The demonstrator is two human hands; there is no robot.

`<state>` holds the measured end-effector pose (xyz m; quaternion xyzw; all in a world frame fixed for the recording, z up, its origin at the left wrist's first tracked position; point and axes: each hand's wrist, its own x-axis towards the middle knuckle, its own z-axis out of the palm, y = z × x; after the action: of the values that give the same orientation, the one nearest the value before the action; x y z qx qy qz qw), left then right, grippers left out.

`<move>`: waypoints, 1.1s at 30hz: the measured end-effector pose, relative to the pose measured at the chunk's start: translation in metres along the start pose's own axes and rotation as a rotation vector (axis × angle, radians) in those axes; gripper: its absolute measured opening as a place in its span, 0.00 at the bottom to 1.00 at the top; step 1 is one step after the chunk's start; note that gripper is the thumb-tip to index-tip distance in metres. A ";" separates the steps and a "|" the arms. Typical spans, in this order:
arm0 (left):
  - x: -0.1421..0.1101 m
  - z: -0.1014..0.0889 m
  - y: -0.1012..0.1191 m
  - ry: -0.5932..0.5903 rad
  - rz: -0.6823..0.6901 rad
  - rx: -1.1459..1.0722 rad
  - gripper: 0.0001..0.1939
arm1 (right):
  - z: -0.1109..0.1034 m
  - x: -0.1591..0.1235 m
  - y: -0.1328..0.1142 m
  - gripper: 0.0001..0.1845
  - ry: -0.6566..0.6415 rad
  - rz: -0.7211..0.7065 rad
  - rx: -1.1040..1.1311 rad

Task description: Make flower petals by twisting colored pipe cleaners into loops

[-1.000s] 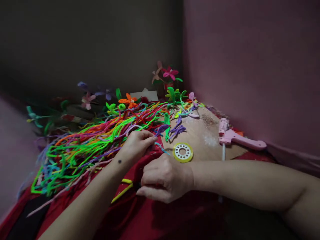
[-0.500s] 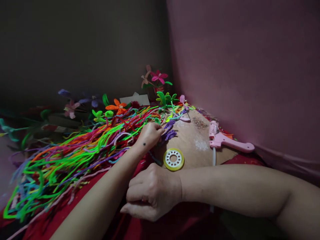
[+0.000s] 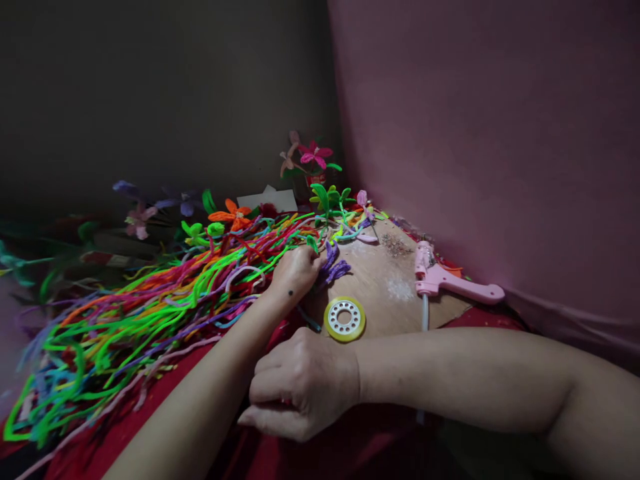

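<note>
My left hand (image 3: pixel 297 272) is closed, its fingertips on purple pipe-cleaner petals (image 3: pixel 334 267) that stick out to its right, over the board. Part of the purple piece is hidden behind the fingers. Nearer to me, my right hand (image 3: pixel 304 387) is curled with the thumb against the fingers; whatever it may grip is hidden. Just beyond the right wrist lies a roll of clear yellowish tape (image 3: pixel 345 319). A pink glue gun (image 3: pixel 447 279) lies on its side at the right of the brown board (image 3: pixel 377 287).
Left of my hands spreads a heap of multicoloured pipe cleaners (image 3: pixel 145 310) on red cloth (image 3: pixel 163 393). Finished flowers stand behind, among them an orange one (image 3: pixel 231 215) and a pink one (image 3: pixel 315 155). A pinkish wall (image 3: pixel 480 133) rises at the right.
The purple petals have turned slightly, the upper one now pointing more upward, as my left hand shifted a little. My right hand keeps nearly the same pose. The view moved slightly.
</note>
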<state>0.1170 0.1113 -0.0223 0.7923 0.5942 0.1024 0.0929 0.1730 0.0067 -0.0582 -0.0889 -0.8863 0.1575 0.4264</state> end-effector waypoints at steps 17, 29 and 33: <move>-0.012 0.002 0.011 -0.101 0.100 0.121 0.12 | -0.002 0.001 0.000 0.18 -0.036 -0.046 -0.012; -0.020 -0.018 0.007 -0.023 0.082 -0.035 0.15 | -0.003 0.000 -0.001 0.18 -0.025 -0.027 0.000; -0.040 -0.043 -0.008 0.038 0.030 -0.141 0.15 | -0.006 -0.001 -0.003 0.18 -0.026 -0.009 0.003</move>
<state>0.0872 0.0759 0.0148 0.7904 0.5753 0.1604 0.1359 0.1782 0.0047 -0.0539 -0.0823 -0.8920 0.1578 0.4155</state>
